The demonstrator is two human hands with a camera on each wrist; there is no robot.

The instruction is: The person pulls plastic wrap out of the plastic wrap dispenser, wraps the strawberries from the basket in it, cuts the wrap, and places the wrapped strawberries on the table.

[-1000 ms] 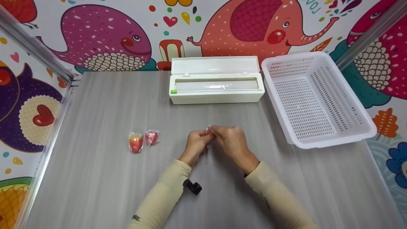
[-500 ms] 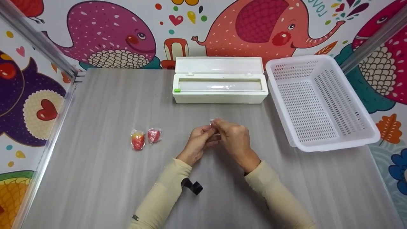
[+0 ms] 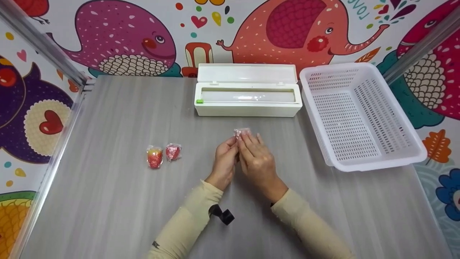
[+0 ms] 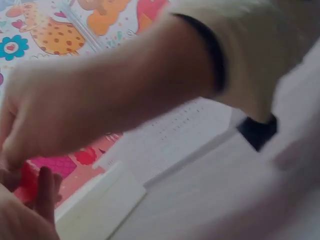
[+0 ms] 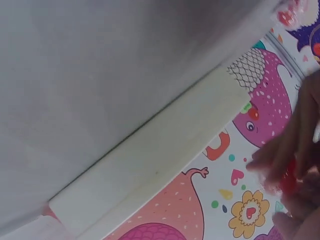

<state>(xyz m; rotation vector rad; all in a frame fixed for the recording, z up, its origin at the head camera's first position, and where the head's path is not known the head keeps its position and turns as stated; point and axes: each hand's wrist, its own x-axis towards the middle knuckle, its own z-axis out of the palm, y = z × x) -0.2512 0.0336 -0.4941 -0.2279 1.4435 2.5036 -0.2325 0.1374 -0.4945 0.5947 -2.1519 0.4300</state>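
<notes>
My left hand (image 3: 223, 163) holds a small red piece in clear film (image 4: 28, 184) at the middle of the table. In the head view the hands hide most of it, and only crinkled film shows past the fingertips. My right hand (image 3: 260, 163) lies over it with fingers fairly straight, pressing the film. The right wrist view shows the red piece blurred among fingers (image 5: 285, 150). To the left lie two film-wrapped pieces: a red-and-yellow fruit-like one (image 3: 155, 157) and a smaller red one (image 3: 173, 152).
A white film dispenser box (image 3: 248, 109) stands at the back with its lid raised and a roll inside. Right of it sits a white perforated basket (image 3: 325, 144). A black strap end (image 3: 225, 216) hangs from the left sleeve. Patterned walls border the table (image 3: 107, 201).
The right hand has gone from pinching the film with bent fingers to laying straighter fingers over it. More film shows beyond the fingertips. The pieces on the table stay put.
</notes>
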